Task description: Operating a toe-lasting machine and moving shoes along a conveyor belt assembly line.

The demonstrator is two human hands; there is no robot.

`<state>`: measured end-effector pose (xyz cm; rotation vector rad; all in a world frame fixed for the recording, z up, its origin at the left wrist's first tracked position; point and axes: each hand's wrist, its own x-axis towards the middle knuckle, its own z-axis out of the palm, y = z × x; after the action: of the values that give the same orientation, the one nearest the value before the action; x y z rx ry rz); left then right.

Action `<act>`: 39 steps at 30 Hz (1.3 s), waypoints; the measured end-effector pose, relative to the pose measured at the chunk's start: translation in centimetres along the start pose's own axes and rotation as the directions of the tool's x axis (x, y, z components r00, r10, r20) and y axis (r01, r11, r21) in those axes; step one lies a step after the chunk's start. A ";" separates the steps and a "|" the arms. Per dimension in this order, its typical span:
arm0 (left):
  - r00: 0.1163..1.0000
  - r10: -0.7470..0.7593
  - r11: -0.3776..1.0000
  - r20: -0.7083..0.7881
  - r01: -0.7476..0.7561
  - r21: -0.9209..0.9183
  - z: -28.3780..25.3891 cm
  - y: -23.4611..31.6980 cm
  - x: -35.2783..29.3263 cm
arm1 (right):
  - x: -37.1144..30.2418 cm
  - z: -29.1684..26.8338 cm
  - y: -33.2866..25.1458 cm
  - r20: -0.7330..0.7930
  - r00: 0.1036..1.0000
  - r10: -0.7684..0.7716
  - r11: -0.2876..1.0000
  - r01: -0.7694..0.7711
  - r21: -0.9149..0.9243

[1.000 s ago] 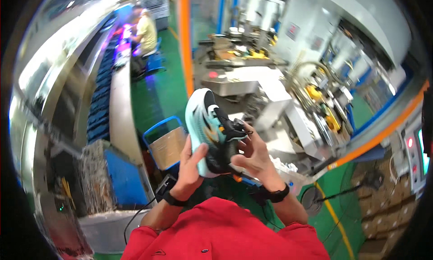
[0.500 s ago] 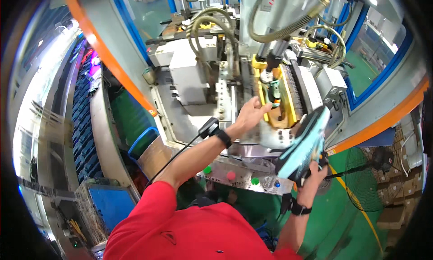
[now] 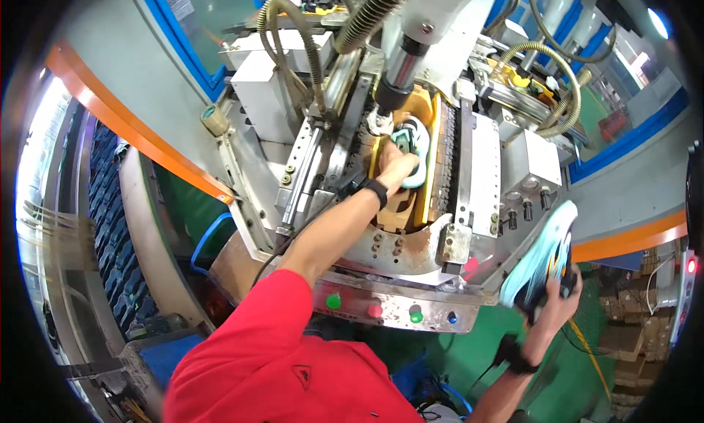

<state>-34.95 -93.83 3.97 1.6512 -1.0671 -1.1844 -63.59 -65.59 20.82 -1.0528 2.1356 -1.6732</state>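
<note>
In the head view, my left hand [image 3: 396,165] reaches into the yellow-lined mould [image 3: 435,140] of a press machine. Its fingers close on a mint-and-white shoe [image 3: 418,175] lying there, and the fingertips are partly hidden by the shoe and the hand itself. Off to the right, outside the machine, my right hand [image 3: 562,300] grips a second shoe [image 3: 541,256], mint and pale blue with black parts. That one is held up with its toe end pointing away from me. A dark metal press rod [image 3: 396,74] stands just above the mould.
Along the machine's front edge runs a metal panel [image 3: 389,305] with coloured buttons. A white metal box [image 3: 532,162] stands right of the mould. Orange curved rails [image 3: 139,126] frame both sides. Far left is a conveyor [image 3: 117,225] with dark ridged pieces. Ribbed hoses [image 3: 579,100] hang above.
My left hand has moved deeper into the mould, from open above it to gripping the shoe inside. My right hand has carried its shoe outward, right and slightly nearer. The view has shifted.
</note>
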 end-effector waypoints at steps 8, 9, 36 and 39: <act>0.895 -0.135 0.772 0.426 0.364 -0.521 -20.9 3.2 -21.7 | 8.4 24.6 -8.3 0.660 0.750 0.041 0.894 0.267 -0.359; 0.909 -0.115 0.774 0.400 0.335 -0.538 -23.3 2.7 -23.8 | 7.5 28.2 -8.7 0.703 0.703 0.112 0.845 0.304 -0.439; 0.718 -0.634 0.498 -0.289 0.093 -0.862 -26.9 -11.1 -55.7 | -33.9 26.3 12.9 0.834 -0.154 -0.529 0.624 0.595 0.506; 0.661 -0.644 0.486 -0.386 -0.036 -0.873 -27.2 -10.4 -60.2 | -34.6 26.9 13.3 0.832 -0.152 -0.533 0.627 0.590 0.509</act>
<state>-18.79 -30.17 16.39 1.2823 0.3704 -0.9121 -28.52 -61.91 -8.41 -2.4385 0.6995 -0.4847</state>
